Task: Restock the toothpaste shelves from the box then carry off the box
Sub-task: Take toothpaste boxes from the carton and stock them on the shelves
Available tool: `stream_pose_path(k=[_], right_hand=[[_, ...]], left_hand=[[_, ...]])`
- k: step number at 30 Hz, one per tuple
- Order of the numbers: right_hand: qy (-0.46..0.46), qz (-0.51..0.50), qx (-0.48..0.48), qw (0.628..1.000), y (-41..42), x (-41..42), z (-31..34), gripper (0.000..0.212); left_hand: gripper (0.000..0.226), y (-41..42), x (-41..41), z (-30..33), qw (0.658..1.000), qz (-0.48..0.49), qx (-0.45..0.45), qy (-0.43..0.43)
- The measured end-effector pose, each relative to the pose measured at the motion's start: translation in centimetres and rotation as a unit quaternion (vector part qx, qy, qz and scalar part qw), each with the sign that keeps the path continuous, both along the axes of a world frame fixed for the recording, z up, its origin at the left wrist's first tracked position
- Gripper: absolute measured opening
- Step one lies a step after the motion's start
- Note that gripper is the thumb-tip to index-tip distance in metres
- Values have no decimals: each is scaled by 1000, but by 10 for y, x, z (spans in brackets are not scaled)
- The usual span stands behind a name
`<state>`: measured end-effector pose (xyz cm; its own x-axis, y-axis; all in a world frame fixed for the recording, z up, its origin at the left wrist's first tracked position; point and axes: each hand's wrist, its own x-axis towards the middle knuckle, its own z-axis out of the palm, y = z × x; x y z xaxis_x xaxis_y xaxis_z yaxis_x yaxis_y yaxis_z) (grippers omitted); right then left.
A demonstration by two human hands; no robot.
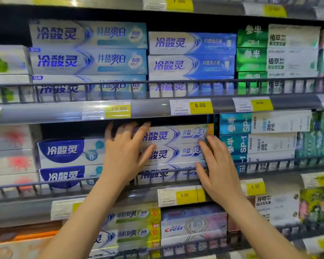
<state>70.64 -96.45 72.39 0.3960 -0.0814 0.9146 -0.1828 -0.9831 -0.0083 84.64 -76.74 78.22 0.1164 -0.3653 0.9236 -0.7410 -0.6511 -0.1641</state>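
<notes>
The person stood at the toothpaste shelves with both hands up on the middle shelf (45,208). The left hand (123,154) lay flat with its fingers (144,133) spread on the left end of a stack of 3 white and blue toothpaste packs (173,144). The right hand (216,169) lay flat too, fingers (207,146) spread on the right end. Neither hand pinched anything. The wire rail (161,172) ran just under the fingers. To do this well, I think both hands should push evenly so the stack slid back straight and stayed square. The box was not in view.
</notes>
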Motion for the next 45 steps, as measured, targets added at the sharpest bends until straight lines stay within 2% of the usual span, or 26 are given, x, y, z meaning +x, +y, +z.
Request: stream_pose_path(k=[6, 11, 15, 20, 26, 45], right_hand=[[-63, -25, 32, 997, -10, -21, -10, 49], [-47, -56, 44, 996, -11, -20, -15, 48], [-38, -76, 56, 995, -7, -15, -18, 51], [-60, -25, 101, 993, -8, -9, -20, 51], [-98, 18, 112, 989, -6, -7, -22, 47], [-112, 4, 93, 989, -8, -9, -21, 46]], left_hand=[[58, -12, -10, 0, 999, 1, 1, -50], [63, -47, -28, 4, 997, -7, 33, -68], [66, -54, -25, 4, 998, 18, 10, -54], [68, -53, -20, 6, 999, 43, -2, -32], [64, -54, -18, 4, 998, 33, -9, -49], [63, -57, -20, 5, 997, 50, -13, -63]])
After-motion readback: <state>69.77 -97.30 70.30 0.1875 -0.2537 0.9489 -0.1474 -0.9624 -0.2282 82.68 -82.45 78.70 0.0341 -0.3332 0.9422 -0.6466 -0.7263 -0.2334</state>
